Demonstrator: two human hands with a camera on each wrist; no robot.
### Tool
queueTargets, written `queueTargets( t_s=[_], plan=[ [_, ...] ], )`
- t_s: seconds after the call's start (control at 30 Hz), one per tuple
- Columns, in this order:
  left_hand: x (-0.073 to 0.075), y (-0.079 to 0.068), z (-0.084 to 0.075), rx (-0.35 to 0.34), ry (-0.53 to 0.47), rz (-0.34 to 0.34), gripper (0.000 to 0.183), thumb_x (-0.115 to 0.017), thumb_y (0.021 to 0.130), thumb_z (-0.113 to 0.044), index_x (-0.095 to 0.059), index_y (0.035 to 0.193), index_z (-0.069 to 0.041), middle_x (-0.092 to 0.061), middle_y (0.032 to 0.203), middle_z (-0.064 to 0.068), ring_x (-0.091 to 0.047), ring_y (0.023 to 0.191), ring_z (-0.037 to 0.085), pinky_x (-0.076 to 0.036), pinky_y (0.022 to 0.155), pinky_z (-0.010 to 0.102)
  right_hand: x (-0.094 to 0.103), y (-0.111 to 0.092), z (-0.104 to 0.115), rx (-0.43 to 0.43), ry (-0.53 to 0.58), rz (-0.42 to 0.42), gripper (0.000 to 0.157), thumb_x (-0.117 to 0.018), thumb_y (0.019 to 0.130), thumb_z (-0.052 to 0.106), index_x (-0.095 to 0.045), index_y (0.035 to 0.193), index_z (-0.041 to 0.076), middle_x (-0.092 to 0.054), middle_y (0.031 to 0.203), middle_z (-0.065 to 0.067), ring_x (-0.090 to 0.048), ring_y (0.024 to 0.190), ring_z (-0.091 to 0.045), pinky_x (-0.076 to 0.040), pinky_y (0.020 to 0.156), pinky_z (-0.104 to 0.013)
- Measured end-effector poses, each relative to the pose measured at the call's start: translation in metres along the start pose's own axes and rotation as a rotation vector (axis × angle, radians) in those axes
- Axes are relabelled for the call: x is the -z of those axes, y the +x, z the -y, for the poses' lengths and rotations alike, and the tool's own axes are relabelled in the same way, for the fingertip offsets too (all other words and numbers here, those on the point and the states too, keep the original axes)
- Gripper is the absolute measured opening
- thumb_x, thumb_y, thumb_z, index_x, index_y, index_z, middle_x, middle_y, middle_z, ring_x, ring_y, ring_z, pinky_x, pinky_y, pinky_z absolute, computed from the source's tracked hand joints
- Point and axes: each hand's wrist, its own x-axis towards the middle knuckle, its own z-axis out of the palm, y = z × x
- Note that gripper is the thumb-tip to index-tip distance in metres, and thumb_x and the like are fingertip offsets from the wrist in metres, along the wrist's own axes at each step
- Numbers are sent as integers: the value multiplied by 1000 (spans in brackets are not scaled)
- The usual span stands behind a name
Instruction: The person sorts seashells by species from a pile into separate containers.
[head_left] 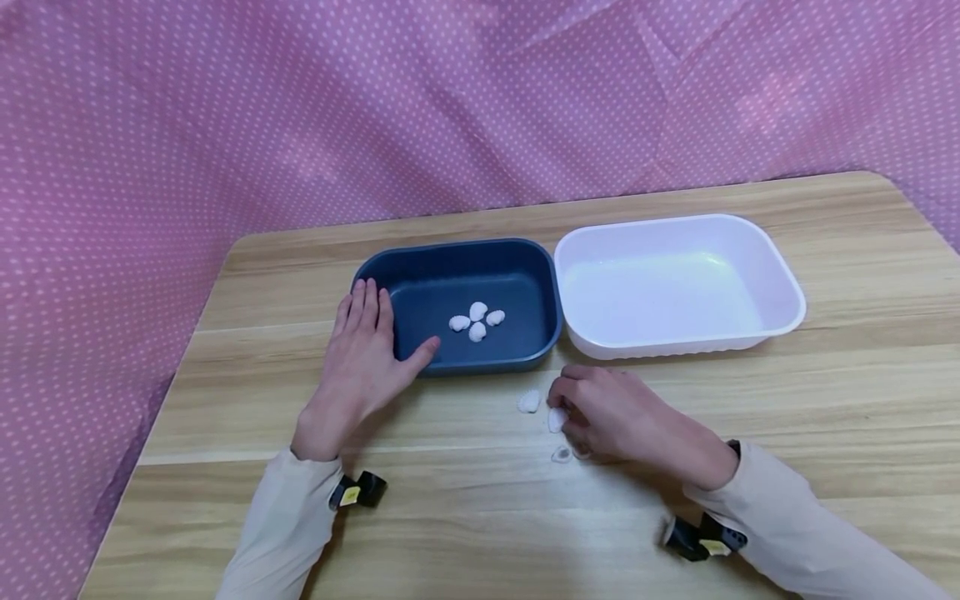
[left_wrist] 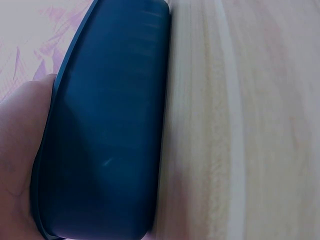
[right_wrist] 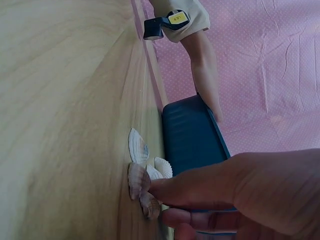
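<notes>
My left hand point(head_left: 363, 350) rests with its fingers fairly straight over the left rim of a dark blue plastic basin point(head_left: 525, 354), thumb near the front rim. Inside that basin lie several white seashells point(head_left: 477, 332) in a small cluster. In front of the basins, my right hand point(head_left: 618, 412) reaches down to the table, with thumb and fingers curled round a white seashell point(head_left: 557, 419). Around its fingertips lie other shells: a pale ribbed one point(head_left: 528, 402), a brownish one point(right_wrist: 139, 181) and a white one point(right_wrist: 137, 146). The palm side is partly hidden in the head view.
A white plastic basin point(head_left: 682, 340) stands right beside the blue one. Both are on a wood-grain table point(head_left: 450, 533) with rounded back corners. Behind hangs a pink dotted cloth point(head_left: 450, 108). Each forearm carries a black wrist camera.
</notes>
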Motion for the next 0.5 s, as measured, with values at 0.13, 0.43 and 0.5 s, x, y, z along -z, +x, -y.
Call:
queueTargets(
  t_s=[0.13, 0.43, 0.5],
  plan=[
    [0, 0, 0, 0, -1, 0, 104, -32, 90, -73, -12, 150, 9, -2, 158, 26, 10, 146, 34, 6, 118, 46, 0, 1, -1, -6, 25, 21, 14, -75, 82, 13, -68, 95, 12, -57, 85, 3, -49, 66, -9, -43, 57, -21],
    [0, 0, 0, 0, -2, 0, 104, -32, 90, -73, -11, 150, 9, -2, 158, 25, 10, 146, 33, 6, 118, 46, 7, 0, 1, 17, 61, 17, 14, -74, 82, 15, -68, 95, 14, -59, 89, 4, -49, 68, -7, -44, 59, -21],
    [0, 0, -1, -1, 0, 0, 104, -32, 90, -73, -11, 150, 9, -2, 158, 25, 10, 146, 33, 6, 118, 46, 11, -2, 3, 28, 67, -8, 15, -75, 82, 16, -68, 95, 15, -60, 91, 5, -50, 69, -6, -45, 61, -21]
  ],
)
